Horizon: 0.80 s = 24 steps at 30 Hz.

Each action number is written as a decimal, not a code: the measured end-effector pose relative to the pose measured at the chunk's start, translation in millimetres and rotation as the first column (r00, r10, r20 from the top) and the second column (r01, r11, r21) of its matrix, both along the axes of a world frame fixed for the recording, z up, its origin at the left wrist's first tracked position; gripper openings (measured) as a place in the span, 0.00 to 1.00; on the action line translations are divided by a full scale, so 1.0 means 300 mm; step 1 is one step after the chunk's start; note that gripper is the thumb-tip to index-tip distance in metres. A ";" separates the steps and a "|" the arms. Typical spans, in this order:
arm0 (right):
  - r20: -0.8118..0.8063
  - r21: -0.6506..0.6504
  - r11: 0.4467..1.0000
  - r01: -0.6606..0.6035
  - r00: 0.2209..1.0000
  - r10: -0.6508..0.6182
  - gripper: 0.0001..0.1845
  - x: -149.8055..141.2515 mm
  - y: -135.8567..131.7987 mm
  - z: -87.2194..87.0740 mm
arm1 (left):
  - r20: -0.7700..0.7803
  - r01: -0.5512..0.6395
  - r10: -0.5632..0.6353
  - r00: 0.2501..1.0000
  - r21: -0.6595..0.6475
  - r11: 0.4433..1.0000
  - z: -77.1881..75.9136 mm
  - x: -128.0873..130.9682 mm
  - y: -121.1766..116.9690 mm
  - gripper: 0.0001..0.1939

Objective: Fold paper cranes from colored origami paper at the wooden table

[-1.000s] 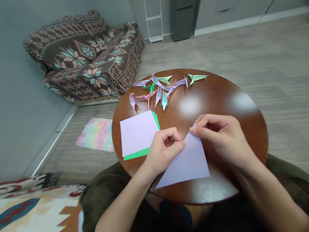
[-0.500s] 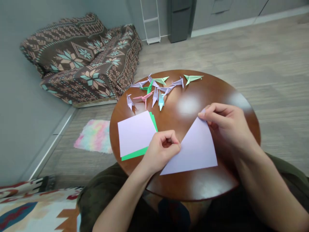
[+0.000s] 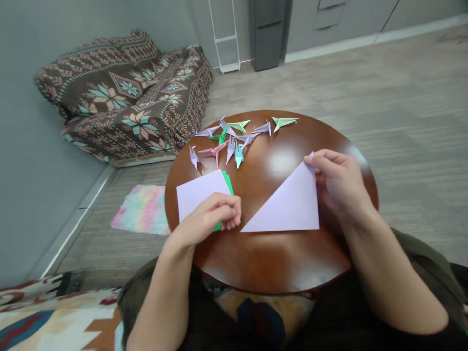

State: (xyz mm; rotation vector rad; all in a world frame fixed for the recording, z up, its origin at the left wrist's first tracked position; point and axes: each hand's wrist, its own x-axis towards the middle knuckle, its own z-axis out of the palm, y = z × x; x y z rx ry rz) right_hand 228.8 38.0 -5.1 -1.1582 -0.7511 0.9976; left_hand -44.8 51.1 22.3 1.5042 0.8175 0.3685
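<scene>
A light purple sheet of paper (image 3: 287, 202) is folded into a big triangle. It lies flat, with one long slanted side and a sharp tip at the top. The right hand (image 3: 338, 180) holds that tip between its fingers. Off to the left is a pile of square paper (image 3: 197, 197). The top sheet is light purple, and green paper sticks out under it. The left hand (image 3: 206, 219) lies curled over the near part of the pile and hides some of it.

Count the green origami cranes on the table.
3: a pale green crane at far right, another mid-cluster, a brighter one half-buried. More may be hidden.
</scene>
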 end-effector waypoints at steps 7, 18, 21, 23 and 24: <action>0.037 0.006 0.970 -0.244 0.969 0.244 0.08 -0.068 -0.043 0.015 | 0.081 -0.168 0.165 0.983 0.037 0.985 -0.026 0.166 -0.045 0.17; 0.195 0.026 0.967 -0.252 0.950 0.243 0.05 -0.075 -0.050 0.004 | 0.052 -0.175 0.180 0.982 -0.078 0.981 -0.054 0.174 -0.066 0.20; 0.180 0.033 0.978 -0.208 0.963 0.199 0.04 -0.073 -0.047 0.005 | 0.048 -0.167 0.172 0.984 -0.102 0.981 -0.057 0.172 -0.070 0.19; 0.121 0.069 0.989 -0.133 0.985 0.124 0.05 -0.064 -0.039 0.002 | 0.030 -0.151 0.155 0.987 -0.101 0.983 -0.062 0.169 -0.073 0.19; 0.091 0.092 0.992 -0.084 0.993 0.075 0.06 -0.060 -0.034 0.001 | 0.026 -0.151 0.155 0.988 -0.104 0.983 -0.065 0.167 -0.074 0.19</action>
